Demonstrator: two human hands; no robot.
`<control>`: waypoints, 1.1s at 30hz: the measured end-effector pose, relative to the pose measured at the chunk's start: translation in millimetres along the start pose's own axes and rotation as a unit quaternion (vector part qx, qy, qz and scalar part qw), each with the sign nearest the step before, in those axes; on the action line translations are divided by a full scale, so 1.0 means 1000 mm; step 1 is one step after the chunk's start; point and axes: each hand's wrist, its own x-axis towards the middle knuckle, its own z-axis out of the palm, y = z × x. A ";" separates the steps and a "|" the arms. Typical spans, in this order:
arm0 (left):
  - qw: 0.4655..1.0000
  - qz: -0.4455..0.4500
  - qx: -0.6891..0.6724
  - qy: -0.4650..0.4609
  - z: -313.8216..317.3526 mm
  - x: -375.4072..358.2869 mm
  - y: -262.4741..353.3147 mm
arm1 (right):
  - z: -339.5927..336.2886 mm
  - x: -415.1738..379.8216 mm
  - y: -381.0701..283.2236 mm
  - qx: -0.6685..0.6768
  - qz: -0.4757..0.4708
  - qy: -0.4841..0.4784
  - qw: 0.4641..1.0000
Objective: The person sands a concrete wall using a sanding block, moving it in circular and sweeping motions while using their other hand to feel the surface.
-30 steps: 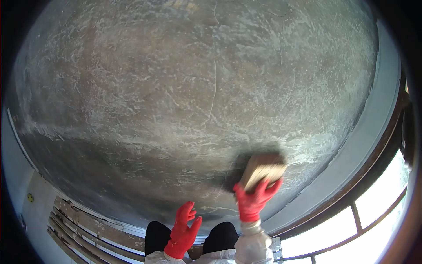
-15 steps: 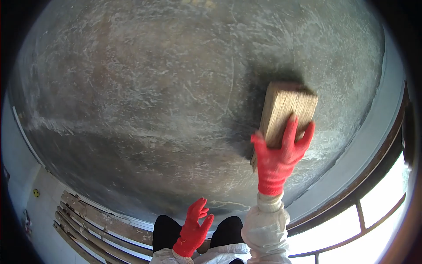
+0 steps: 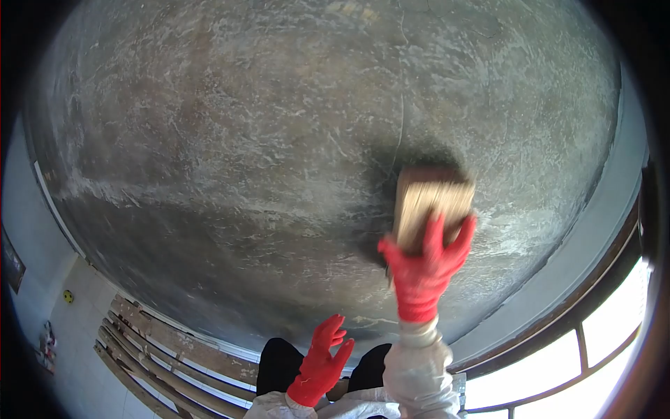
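Observation:
My right hand [image 3: 423, 272], in a red glove, grips a light wooden block [image 3: 433, 202] that lies against a large grey plastered surface [image 3: 230, 140]. The thumb is on the block's left side and the other fingers reach over its back; motion blurs both, and the block's underside is hidden. Below and to the left, my left hand [image 3: 321, 363], also red-gloved, is held in front of my dark-clad knees. Its fingers are apart, nothing is in it, and it does not touch the surface.
Long wooden planks [image 3: 174, 349] lie beneath me at lower left, above a pale tiled floor [image 3: 84, 335]. A small yellow round object [image 3: 68, 296] is down there. A pale grey band [image 3: 558, 258] edges the plaster at right, beside a bright barred window [image 3: 558, 363].
My right hand has drawn the wooden block down and to the left across the plaster. The view has shifted slightly. My left hand keeps much the same pose.

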 end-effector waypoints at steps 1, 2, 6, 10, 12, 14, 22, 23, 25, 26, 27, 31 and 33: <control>1.000 0.000 0.002 0.001 0.003 0.003 0.005 | 0.000 0.027 -0.010 -0.013 0.015 0.008 1.000; 1.000 0.001 0.003 0.004 0.006 0.006 0.008 | 0.004 0.040 -0.016 -0.026 0.018 0.020 0.999; 0.999 0.005 0.026 0.027 0.022 0.003 -0.003 | 0.009 -0.001 -0.009 -0.008 -0.008 0.019 1.000; 0.981 0.045 0.172 0.075 0.054 -0.021 -0.063 | 0.009 -0.177 0.010 0.004 0.037 -0.103 0.994; 0.967 0.066 0.234 0.080 0.067 -0.028 -0.084 | 0.000 -0.220 0.014 0.017 0.029 -0.152 0.988; 0.993 0.060 0.100 0.011 0.074 -0.022 -0.092 | 0.002 -0.215 0.012 0.022 0.025 -0.159 0.987; 0.893 0.296 0.282 0.189 0.069 0.099 0.023 | -0.006 0.011 -0.034 0.016 0.004 -0.076 0.997; 0.964 0.247 0.077 0.065 0.048 0.110 0.050 | -0.005 0.016 -0.035 0.009 0.002 -0.083 0.997; 0.973 0.174 -0.136 -0.073 0.030 0.115 0.065 | -0.013 -0.001 -0.032 0.027 0.014 -0.107 0.994; 0.976 0.216 0.007 0.002 0.040 0.111 0.053 | -0.018 -0.016 -0.030 0.040 0.025 -0.134 0.990; 0.957 0.246 0.126 0.084 0.057 0.105 0.033 | -0.021 -0.036 -0.030 0.050 0.038 -0.149 0.987; 0.938 0.145 0.215 0.231 0.120 0.059 -0.077 | -0.023 -0.146 -0.010 0.089 0.109 -0.214 0.967; 0.930 0.102 0.218 0.277 0.126 0.054 -0.096 | -0.024 -0.159 0.004 0.185 0.011 -0.236 0.954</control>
